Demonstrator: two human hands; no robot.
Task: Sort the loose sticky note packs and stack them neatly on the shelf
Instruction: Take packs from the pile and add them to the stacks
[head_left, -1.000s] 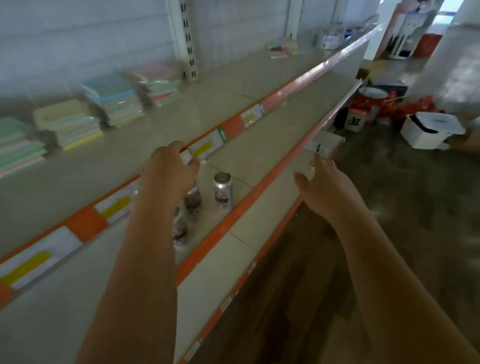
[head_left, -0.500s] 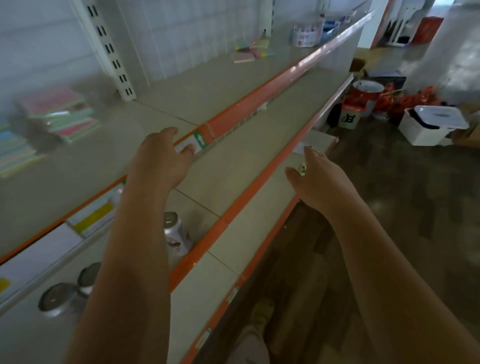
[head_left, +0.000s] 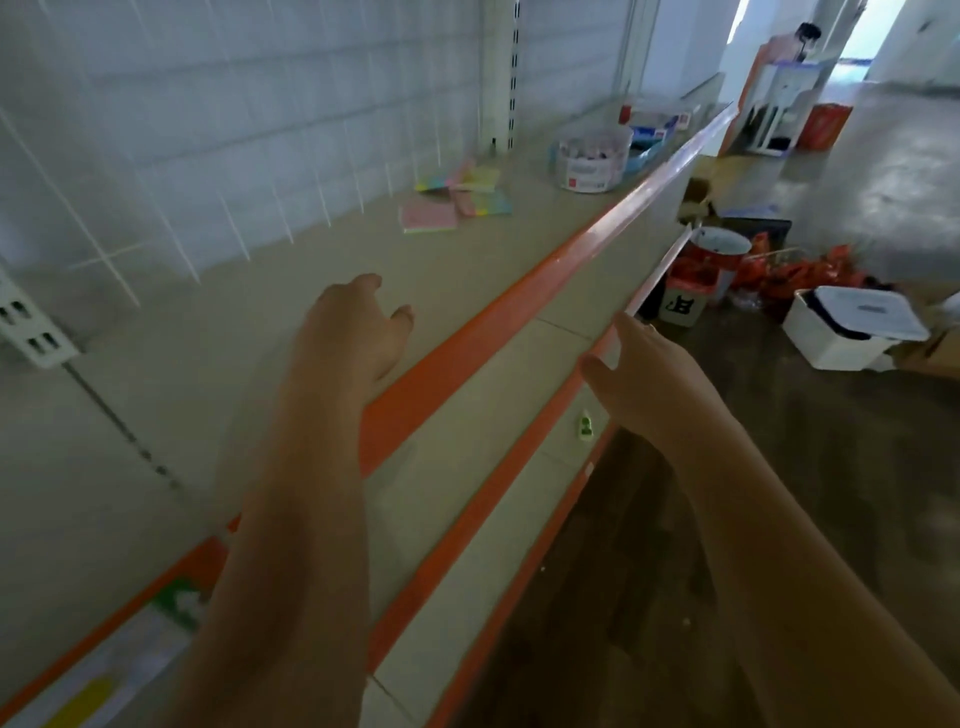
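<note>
Lying on the top shelf (head_left: 218, 332) near the back grid are the packs (head_left: 457, 200), in a loose cluster; about four are showing, though blur is preventing an exact count. They are lying flat at differing angles, so no common long axis is readable. Two hands are reaching forward. The left hand (head_left: 348, 332) is hovering over the shelf, well short of the packs, its grip relaxed and holding nothing. The right hand (head_left: 644, 379) is hanging near a lower shelf edge, fingers extended and holding nothing. One tub (head_left: 589, 156) is standing beyond the packs.
</note>
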